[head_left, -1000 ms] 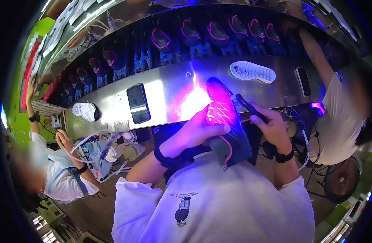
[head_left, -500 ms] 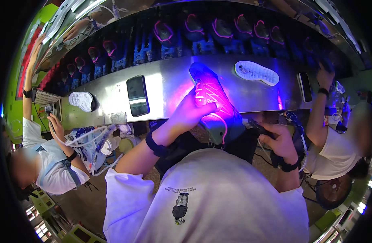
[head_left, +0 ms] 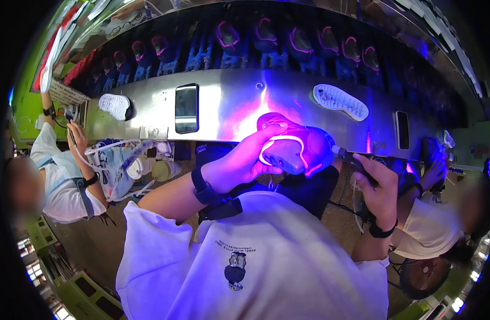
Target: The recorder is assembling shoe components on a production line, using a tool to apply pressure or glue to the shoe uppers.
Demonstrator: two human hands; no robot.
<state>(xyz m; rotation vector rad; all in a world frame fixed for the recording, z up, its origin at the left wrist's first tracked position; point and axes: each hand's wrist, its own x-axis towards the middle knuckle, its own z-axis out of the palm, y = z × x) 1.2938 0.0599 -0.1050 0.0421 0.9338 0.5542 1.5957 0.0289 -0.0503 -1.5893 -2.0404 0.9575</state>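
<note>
A shoe upper (head_left: 294, 146) with a glowing pink line round its collar is held over the bench's near edge, lit by purple light. My left hand (head_left: 245, 160) is closed round it, thumb on top and fingers underneath. In my right hand (head_left: 381, 186) is a dark-handled tool (head_left: 358, 161), gripped in a fist. Its narrow tip points left at the shoe's right side; whether it touches, I cannot tell.
Across the metal bench (head_left: 223, 128) lie a white sole (head_left: 341, 101), another sole (head_left: 115, 106), a phone (head_left: 187, 109) and a second phone (head_left: 402, 129). Several pink-edged shoes (head_left: 301, 41) stand on a rack behind. People work at both sides.
The shoe has turned from lying lengthwise, laces up, to showing its collar and side. My right hand has brought the tool up beside it. The right-hand co-worker's arm has come down.
</note>
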